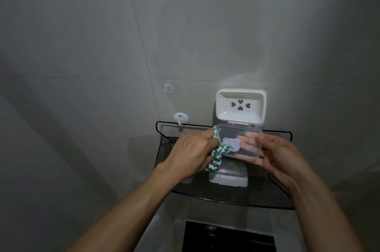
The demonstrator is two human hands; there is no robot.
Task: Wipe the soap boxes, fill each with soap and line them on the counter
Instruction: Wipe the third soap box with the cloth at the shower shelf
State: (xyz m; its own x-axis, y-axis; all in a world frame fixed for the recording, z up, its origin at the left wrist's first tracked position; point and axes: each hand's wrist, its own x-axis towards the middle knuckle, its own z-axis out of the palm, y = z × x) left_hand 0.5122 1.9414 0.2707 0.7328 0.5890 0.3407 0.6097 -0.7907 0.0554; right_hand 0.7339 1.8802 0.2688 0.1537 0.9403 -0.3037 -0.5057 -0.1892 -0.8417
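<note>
Tilting toward camera, clear soap box (240, 145) crosswise

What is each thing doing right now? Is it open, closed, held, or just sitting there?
Clear soap box: open, held up, being wiped.
Green-and-white cloth: bunched, pressed against the clear box.
Left hand: grips the cloth.
Right hand: holds the clear box.
White soap box: lid up against the wall, empty.
Black mesh shelf: fixed to the wall, carrying the white box.
Wall hook: nothing hanging.

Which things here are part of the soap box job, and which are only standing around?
Job: left hand gripping the green-white cloth; right hand holding the clear lid; white soap box; closed box.

Around: mesh shelf; wall hook.
</note>
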